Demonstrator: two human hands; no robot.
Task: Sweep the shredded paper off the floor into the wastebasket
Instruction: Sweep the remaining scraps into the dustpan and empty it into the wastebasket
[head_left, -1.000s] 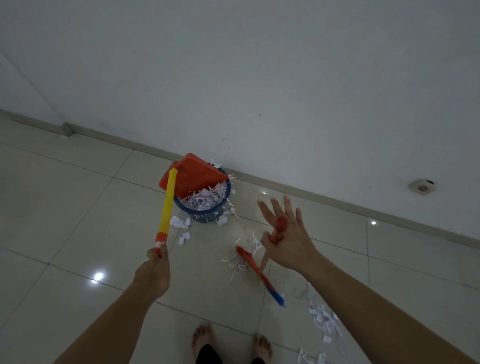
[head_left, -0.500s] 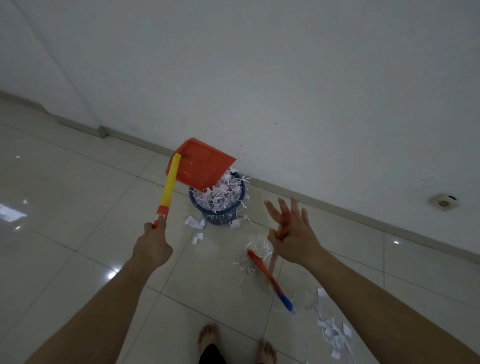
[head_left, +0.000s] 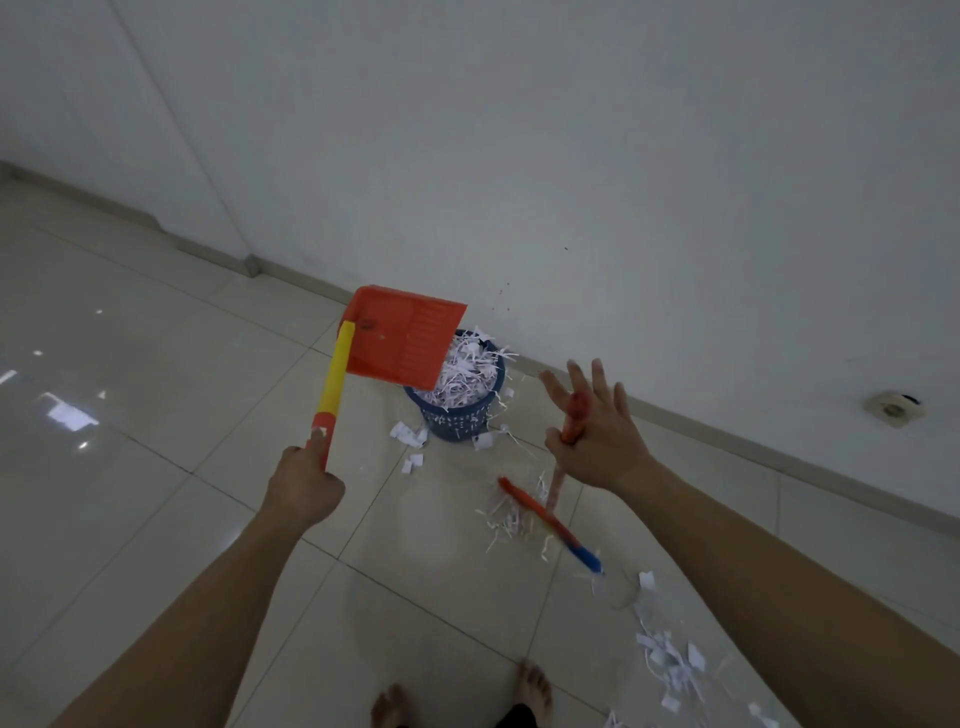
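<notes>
My left hand (head_left: 304, 480) grips the yellow handle of a red dustpan (head_left: 402, 338), held up and tilted over the left rim of the blue wastebasket (head_left: 457, 415). White shredded paper (head_left: 465, 376) is heaped in the basket. My right hand (head_left: 592, 441) rests on the red top of the broom handle with the fingers spread, the thumb side pinching it. The broom head (head_left: 548, 525), red and blue, sits on the floor among paper strips (head_left: 506, 517). More scraps (head_left: 670, 660) lie at the lower right and a few beside the basket (head_left: 410, 434).
The basket stands close to a white wall and its baseboard (head_left: 727, 447). A round wall fitting (head_left: 893, 408) is at the right. My bare feet (head_left: 532, 688) are at the bottom edge. Glossy tile floor (head_left: 156, 405) spreads to the left.
The dustpan has lifted and swung further upright over the basket, its paper now in the basket. The view has shifted left; my right hand stays on the broom handle.
</notes>
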